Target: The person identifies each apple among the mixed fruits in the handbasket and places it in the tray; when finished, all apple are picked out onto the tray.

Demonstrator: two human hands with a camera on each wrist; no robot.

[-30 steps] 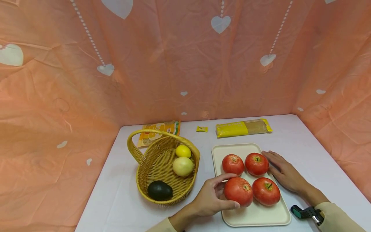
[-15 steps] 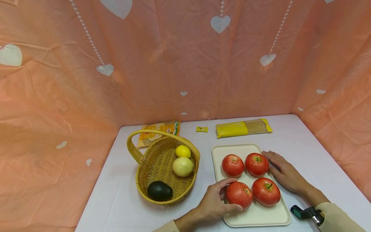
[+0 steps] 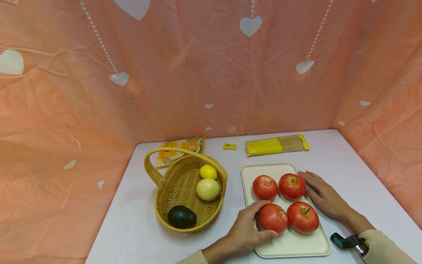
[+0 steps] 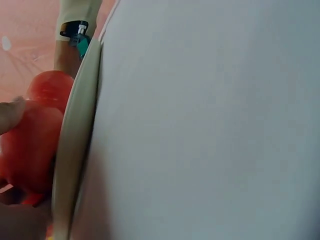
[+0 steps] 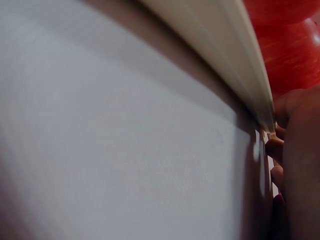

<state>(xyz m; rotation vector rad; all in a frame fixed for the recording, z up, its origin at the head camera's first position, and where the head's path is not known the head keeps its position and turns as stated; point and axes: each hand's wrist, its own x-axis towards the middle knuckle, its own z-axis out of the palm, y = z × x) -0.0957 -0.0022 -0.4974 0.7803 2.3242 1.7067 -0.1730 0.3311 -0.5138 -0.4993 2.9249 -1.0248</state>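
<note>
My left hand [image 3: 244, 229] curls round the near-left tomato [image 3: 273, 219], which sits on the cream tray [image 3: 287, 251]. In the left wrist view the thumb [image 4: 11, 114] lies against that tomato. Three other red tomatoes share the tray: one at the near right [image 3: 303, 217], one at the far left [image 3: 265, 187] and one at the far right [image 3: 292, 186]. My right hand [image 3: 324, 196] rests by the tray's right edge with its fingers extended, beside the far-right tomato. The right wrist view shows its fingers at the tray rim [image 5: 225, 55], partly hidden.
Left of the tray stands a yellow wicker basket [image 3: 161, 216] holding a dark green avocado-shaped fruit [image 3: 181, 217], a pale round fruit [image 3: 208, 189] and a lemon [image 3: 208, 172]. Behind are an orange food bag [image 3: 181, 143], a small yellow packet [image 3: 229, 146] and a noodle pack [image 3: 277, 145].
My left hand has lowered the near-left tomato slightly to the right, onto the tray beside the near-right one. The right hand and the other tomatoes have stayed in place.
</note>
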